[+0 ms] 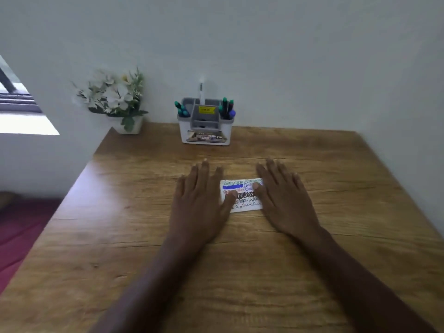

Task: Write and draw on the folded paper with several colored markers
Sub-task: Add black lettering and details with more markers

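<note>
A small folded white paper [242, 203] lies flat on the wooden table [144, 212], covered with rows of green, blue, red and black scribbles. My left hand [200, 200] lies flat with straight fingers on the table at the paper's left edge, its thumb on the paper. My right hand [281, 195] lies flat at the paper's right edge, its thumb resting on the paper too. Neither hand holds a marker. Several coloured markers [227, 108] stand in a white and grey organizer [205, 131] at the back of the table.
A white pot of artificial flowers [115, 99] stands at the table's back left corner against the wall. More green-capped markers [181, 109] sit in the organizer's left compartment. A window is at the far left, with a red surface below the table's left edge.
</note>
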Demonstrator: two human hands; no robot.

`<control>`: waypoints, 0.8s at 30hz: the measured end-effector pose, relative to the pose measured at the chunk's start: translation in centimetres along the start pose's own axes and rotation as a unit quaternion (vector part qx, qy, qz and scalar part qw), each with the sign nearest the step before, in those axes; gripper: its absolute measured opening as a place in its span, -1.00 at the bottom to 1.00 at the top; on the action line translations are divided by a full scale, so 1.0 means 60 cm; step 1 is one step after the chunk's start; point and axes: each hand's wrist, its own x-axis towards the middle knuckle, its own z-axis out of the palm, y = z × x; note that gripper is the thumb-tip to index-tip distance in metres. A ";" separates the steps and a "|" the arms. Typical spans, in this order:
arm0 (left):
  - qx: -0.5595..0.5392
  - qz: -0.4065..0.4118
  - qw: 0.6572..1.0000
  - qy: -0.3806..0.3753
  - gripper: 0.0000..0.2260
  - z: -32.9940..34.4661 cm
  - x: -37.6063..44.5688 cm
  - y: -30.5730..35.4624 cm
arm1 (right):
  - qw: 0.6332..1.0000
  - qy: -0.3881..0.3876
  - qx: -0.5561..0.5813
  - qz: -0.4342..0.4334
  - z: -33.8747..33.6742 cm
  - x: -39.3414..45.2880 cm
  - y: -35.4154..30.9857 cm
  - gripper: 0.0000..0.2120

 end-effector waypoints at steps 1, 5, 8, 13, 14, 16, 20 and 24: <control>-0.006 -0.002 1.000 -0.003 -0.34 -0.004 -0.001 0.003 | 1.000 0.001 0.005 0.004 -0.005 -0.003 -0.003 -0.39; -0.017 -0.027 0.999 -0.032 -0.35 -0.020 0.001 0.010 | 0.999 -0.014 0.036 0.031 -0.028 -0.007 -0.018 -0.36; -0.018 -0.046 0.995 -0.084 -0.35 -0.042 0.007 0.014 | 0.996 -0.048 0.042 0.058 -0.051 -0.004 -0.021 -0.37; -0.020 -0.057 0.990 -0.126 -0.35 -0.057 0.014 0.019 | 0.993 -0.089 0.020 0.072 -0.065 0.003 -0.024 -0.39; -0.021 -0.059 0.990 -0.129 -0.35 -0.057 0.015 0.019 | 0.993 -0.086 0.021 0.073 -0.066 0.002 -0.025 -0.39; -0.024 -0.056 0.990 -0.130 -0.37 -0.058 0.016 0.019 | 0.994 -0.080 0.022 0.072 -0.065 0.002 -0.025 -0.40; -0.027 -0.053 0.990 -0.130 -0.44 -0.059 0.018 0.019 | 0.994 -0.066 0.027 0.076 -0.062 0.006 -0.024 -0.41; -0.028 -0.051 0.989 -0.138 -0.43 -0.059 0.021 0.021 | 0.994 -0.069 0.031 0.082 -0.062 0.008 -0.024 -0.40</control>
